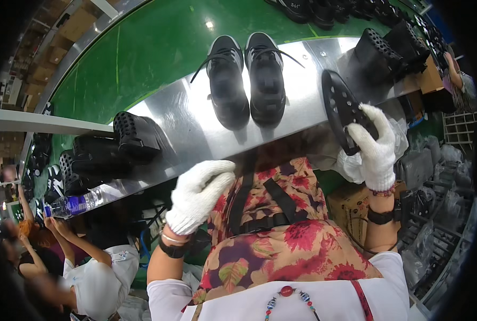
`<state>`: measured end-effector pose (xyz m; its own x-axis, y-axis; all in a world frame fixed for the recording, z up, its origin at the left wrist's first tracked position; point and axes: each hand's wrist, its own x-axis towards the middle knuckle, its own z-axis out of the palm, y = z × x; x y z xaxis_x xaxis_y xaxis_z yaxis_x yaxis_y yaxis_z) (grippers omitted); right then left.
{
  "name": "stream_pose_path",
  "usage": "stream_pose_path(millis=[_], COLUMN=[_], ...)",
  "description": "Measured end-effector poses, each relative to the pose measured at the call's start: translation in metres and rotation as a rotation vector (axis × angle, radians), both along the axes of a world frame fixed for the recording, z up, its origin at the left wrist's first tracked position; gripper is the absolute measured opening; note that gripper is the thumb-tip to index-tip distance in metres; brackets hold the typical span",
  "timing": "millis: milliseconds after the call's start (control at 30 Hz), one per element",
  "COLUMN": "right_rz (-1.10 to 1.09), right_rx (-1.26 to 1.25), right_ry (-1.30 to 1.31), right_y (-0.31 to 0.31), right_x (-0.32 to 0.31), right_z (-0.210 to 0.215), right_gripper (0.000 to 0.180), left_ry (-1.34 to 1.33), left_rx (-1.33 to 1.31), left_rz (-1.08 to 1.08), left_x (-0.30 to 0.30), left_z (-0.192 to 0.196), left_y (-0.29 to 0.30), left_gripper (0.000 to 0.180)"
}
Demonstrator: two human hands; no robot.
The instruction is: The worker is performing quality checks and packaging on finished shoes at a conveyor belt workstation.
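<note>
My right hand (376, 144), in a white knit glove, grips a black oval piece dotted with round holes (339, 104), tilted upright over the bench's near edge. My left hand (200, 193), gloved the same way, hovers by that edge with its fingers curled together and nothing visible in them. Between and beyond the hands, a pair of black and grey sneakers stands on the shiny metal bench (190, 125): a left shoe (228, 85) and a right shoe (265, 83). Their toes point away and their laces hang loose.
Black perforated blocks stand at the bench's left (137, 134) and right (377, 53). A water bottle (75, 203) lies at the left end. More black shoes (324, 10) sit beyond the green surface (158, 48). Co-workers (99, 278) are at left and far right. A cardboard box (351, 211) stands below.
</note>
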<state>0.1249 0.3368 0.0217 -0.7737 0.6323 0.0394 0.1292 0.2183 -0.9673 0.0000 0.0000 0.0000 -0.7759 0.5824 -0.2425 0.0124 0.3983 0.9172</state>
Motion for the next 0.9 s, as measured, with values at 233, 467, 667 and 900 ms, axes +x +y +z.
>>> stream_pose_path(millis=[233, 467, 667, 900], right_rz=[0.114, 0.067, 0.149, 0.464], right_rx=[0.36, -0.074, -0.064, 0.255], right_ry=[-0.015, -0.076, -0.091, -0.131], right_y=[-0.008, -0.007, 0.007, 0.003], right_x=[-0.006, -0.004, -0.017, -0.069], right_z=[0.011, 0.001, 0.008, 0.069], right_gripper=[0.035, 0.041, 0.04, 0.036], left_ry=[0.851, 1.001, 1.383, 0.843], left_rx=[0.197, -0.226, -0.609, -0.339], left_rz=[-0.385, -0.556, -0.46, -0.246], left_x=[-0.045, -0.114, -0.125, -0.131], left_z=[0.029, 0.013, 0.005, 0.007], left_y=[0.077, 0.152, 0.161, 0.174], left_gripper=[0.032, 0.028, 0.052, 0.029])
